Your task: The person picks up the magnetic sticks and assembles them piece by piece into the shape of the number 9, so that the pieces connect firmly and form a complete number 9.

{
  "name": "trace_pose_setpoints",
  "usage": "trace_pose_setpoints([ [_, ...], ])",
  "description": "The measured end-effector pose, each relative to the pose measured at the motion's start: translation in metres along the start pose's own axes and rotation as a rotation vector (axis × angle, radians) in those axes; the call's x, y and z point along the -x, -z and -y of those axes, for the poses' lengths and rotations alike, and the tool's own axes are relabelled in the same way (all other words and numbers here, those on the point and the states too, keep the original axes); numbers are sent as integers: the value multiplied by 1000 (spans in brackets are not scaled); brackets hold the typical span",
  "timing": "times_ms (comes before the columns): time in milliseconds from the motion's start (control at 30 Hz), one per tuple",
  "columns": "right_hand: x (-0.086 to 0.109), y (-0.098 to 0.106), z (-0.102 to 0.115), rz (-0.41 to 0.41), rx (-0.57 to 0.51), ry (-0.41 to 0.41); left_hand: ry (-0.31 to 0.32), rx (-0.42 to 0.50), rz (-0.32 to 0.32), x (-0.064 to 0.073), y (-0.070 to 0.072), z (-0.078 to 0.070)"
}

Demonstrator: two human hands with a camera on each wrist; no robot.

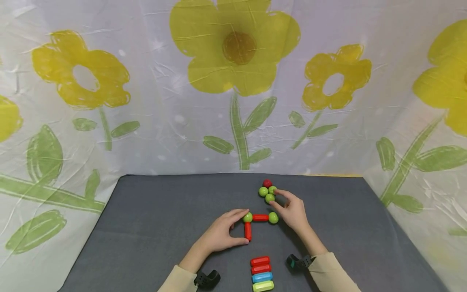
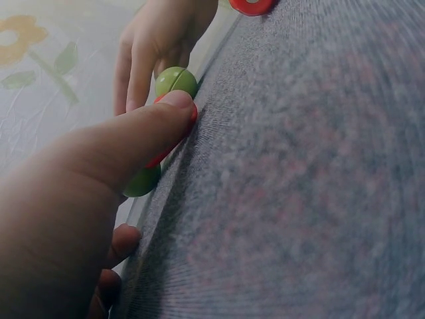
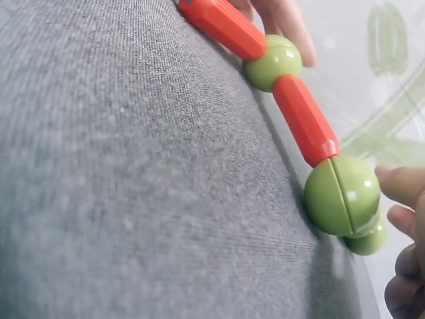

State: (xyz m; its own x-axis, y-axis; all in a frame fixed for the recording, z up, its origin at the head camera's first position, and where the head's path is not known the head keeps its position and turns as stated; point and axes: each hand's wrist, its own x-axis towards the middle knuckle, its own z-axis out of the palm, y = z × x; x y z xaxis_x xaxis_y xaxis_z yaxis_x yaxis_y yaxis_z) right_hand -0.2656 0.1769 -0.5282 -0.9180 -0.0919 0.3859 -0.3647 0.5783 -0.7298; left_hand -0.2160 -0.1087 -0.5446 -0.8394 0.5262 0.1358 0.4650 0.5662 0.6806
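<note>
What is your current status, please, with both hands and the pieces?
Left hand on red-and-green L-shape; right hand at clustered green balls; row of four rods out of the way.

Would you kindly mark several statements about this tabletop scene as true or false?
1. The left hand holds the joined piece. True.
2. Four loose rods lie side by side. True.
3. The clustered balls are all green. False: one is a red ball.
4. Neither hand is near that cluster. False: the right hand is at its green balls.
5. The rod nearest the person is blue. False: it is the yellow-green rod.
</note>
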Motion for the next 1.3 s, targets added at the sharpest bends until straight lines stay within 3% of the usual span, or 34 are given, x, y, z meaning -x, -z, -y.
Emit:
trace_pose_setpoints([
  [467,-7,-12,-3,-12,40,11,-4,11,4,1,1,0],
  [1300,-6,-15,-7,49,41,-82,8,15,11,0,1,0],
])
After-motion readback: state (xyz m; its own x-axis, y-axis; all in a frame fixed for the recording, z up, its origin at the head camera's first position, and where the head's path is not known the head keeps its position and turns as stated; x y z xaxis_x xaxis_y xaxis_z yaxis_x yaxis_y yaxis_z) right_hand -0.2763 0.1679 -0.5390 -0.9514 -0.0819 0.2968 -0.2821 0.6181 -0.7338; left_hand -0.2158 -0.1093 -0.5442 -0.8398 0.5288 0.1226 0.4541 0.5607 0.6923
